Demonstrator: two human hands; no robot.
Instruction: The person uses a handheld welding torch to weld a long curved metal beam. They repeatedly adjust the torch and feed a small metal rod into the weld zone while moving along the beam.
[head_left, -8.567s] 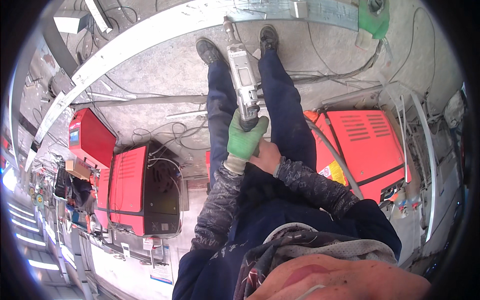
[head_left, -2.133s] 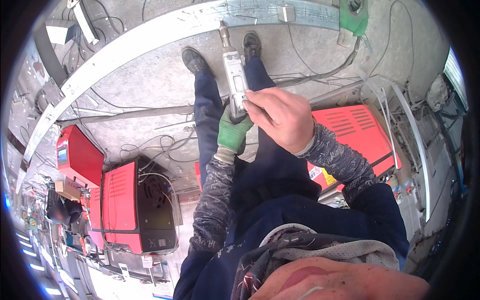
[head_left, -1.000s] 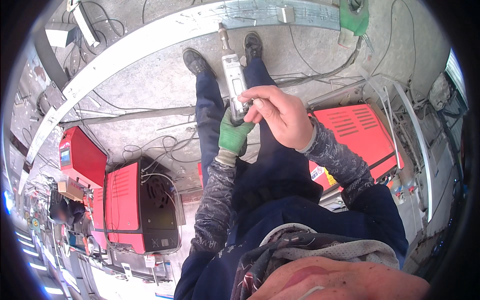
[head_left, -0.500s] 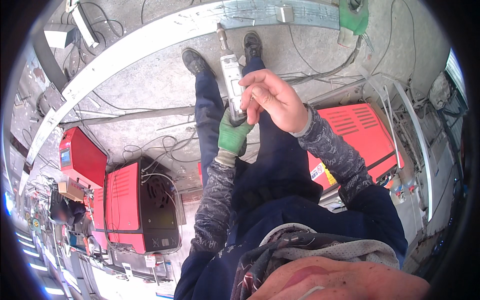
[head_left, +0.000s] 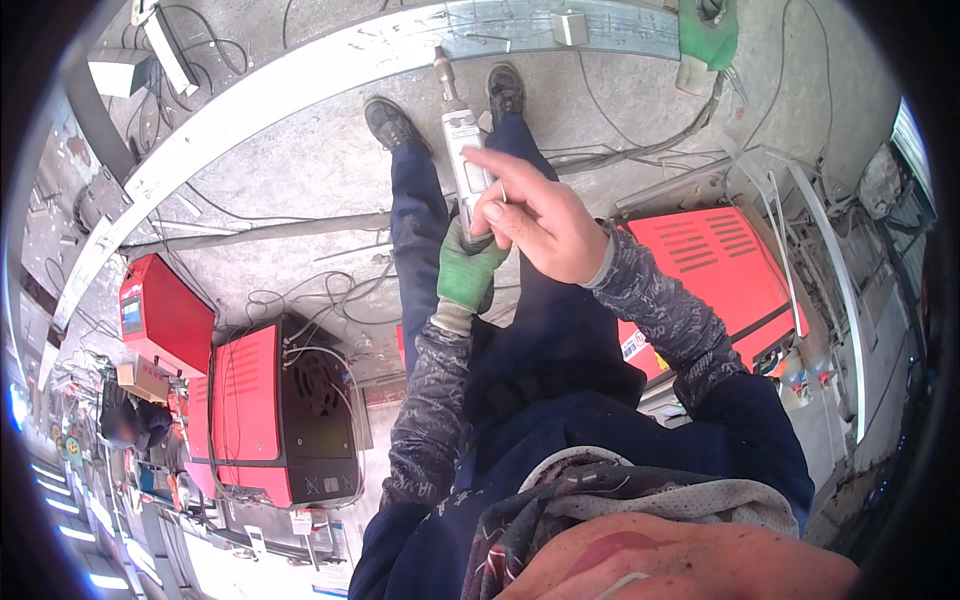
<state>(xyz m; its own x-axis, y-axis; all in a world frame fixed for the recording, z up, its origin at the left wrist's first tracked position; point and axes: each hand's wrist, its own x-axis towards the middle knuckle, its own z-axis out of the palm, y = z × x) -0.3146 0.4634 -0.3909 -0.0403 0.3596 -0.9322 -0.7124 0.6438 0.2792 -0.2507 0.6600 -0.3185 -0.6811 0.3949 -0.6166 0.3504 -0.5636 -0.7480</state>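
At the centre of the frame, the left hand in a green knitted glove (head_left: 468,275) has its grip closed around the rear end of a long silver-grey metal power tool (head_left: 462,130), probably to steady it and free the bare right hand (head_left: 548,222). That hand's fingers curl over the tool's body; whether its grip pinches something thin, I cannot tell. The tool points toward the curved silver metal beam (head_left: 330,70) at the top, perhaps keeping its nose clear of the legs in navy trousers (head_left: 415,205).
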